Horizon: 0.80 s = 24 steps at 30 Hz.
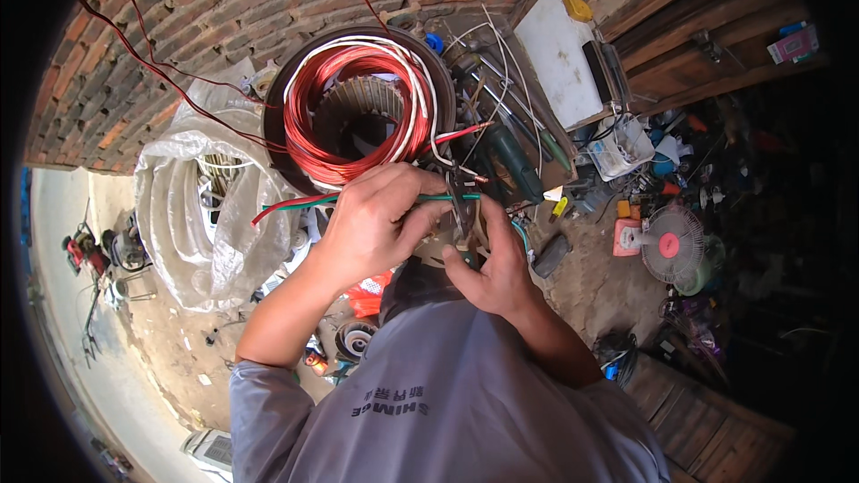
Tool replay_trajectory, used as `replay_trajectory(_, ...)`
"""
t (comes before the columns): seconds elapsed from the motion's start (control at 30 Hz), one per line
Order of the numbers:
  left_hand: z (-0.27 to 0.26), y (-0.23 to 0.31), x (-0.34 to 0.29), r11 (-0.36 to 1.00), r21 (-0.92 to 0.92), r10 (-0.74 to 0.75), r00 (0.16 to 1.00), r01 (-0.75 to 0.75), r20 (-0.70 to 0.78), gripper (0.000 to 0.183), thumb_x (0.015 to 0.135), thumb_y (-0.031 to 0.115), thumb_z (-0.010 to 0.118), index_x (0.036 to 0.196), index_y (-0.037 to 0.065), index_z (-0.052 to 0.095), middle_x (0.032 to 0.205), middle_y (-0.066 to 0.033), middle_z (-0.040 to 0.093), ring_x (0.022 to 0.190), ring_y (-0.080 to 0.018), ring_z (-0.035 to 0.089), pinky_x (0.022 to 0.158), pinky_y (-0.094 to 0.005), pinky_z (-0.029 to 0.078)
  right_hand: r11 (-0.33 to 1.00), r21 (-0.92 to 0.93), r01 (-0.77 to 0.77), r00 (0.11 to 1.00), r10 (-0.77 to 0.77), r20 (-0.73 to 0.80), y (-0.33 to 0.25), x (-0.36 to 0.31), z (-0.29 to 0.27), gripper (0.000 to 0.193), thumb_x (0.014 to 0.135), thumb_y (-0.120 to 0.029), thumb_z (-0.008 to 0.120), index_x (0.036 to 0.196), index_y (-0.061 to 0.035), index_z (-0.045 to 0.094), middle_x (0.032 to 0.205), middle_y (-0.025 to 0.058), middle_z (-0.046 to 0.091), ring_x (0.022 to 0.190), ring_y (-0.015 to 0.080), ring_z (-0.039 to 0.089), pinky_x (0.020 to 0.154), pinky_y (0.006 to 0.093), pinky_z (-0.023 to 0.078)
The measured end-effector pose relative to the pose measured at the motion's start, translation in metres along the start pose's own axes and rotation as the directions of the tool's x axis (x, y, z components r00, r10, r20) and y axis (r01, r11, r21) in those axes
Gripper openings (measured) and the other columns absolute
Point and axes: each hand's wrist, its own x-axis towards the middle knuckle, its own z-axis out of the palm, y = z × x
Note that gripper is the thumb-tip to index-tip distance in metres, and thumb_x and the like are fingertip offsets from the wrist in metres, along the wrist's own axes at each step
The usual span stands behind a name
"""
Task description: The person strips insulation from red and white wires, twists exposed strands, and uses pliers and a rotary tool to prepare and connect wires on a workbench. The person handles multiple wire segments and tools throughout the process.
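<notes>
My left hand (380, 219) is closed in a pinch around a green sleeved wire (309, 203), which runs alongside a red one. The green end sticks out past my fingertips to the jaws of a pair of pliers (460, 201). My right hand (497, 264) grips the pliers by their handles, jaws pointing away from me. Whether the jaws touch the wire I cannot tell. Just beyond my hands is a motor stator with red copper windings (309, 130), bound with white cord, inside a round dark housing (279, 148). A red lead (463, 132) comes off its right side.
A brick wall (224, 9) stands behind the stator, with dark red wires hanging before it. A translucent plastic sack (170, 215) lies left. To the right are a dark green cylindrical tool (517, 164), a white board (559, 58), a small fan (673, 241) and scattered parts.
</notes>
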Motion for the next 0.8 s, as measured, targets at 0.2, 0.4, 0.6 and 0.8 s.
replay_trajectory(0.2,-0.008,-0.008,0.001,0.989,-0.127,0.092,0.991,-0.08,0.094,0.008,0.088,0.003,0.076,0.094,0.0,0.073,0.087,-0.011,0.07,0.08,-0.0323,0.067,0.075,-0.0416,0.052,0.797,-0.434,0.42,0.897,-0.438,0.064,0.037,0.026,-0.016,0.09,0.072,-0.011,0.083,0.147,0.0078,0.039,0.129,0.0285,0.052,0.111,0.0471,0.058,0.099,0.0535,0.049)
replay_trajectory(0.4,-0.02,-0.008,0.003,0.988,-0.155,0.03,0.96,0.014,0.279,0.014,0.089,0.009,0.076,0.096,-0.002,0.074,0.08,-0.0112,0.063,0.076,-0.0319,0.06,0.075,-0.0425,0.045,0.667,-0.465,0.582,0.796,-0.584,0.158,0.041,0.048,-0.029,0.085,0.069,-0.016,0.081,0.143,0.0072,0.045,0.124,0.0268,0.055,0.109,0.0469,0.057,0.099,0.0573,0.047)
replay_trajectory(0.6,-0.022,-0.005,0.007,0.976,-0.208,0.002,0.953,0.064,0.302,0.009,0.091,0.008,0.073,0.09,-0.001,0.07,0.077,-0.014,0.061,0.077,-0.0367,0.061,0.073,-0.0453,0.046,0.724,-0.426,0.543,0.834,-0.523,0.175,0.041,0.04,-0.028,0.087,0.067,-0.012,0.083,0.143,0.0075,0.045,0.119,0.0266,0.058,0.103,0.0455,0.061,0.094,0.0532,0.051)
replay_trajectory(0.8,-0.013,0.001,0.007,0.991,-0.128,-0.013,0.975,0.043,0.222,0.007,0.087,0.005,0.075,0.089,-0.001,0.072,0.079,-0.0125,0.063,0.078,-0.0343,0.062,0.074,-0.0427,0.047,0.892,-0.296,0.34,0.94,-0.328,0.091,0.012,0.024,-0.021,0.079,0.074,-0.005,0.078,0.144,0.0081,0.044,0.12,0.0252,0.059,0.102,0.0414,0.065,0.088,0.0472,0.054)
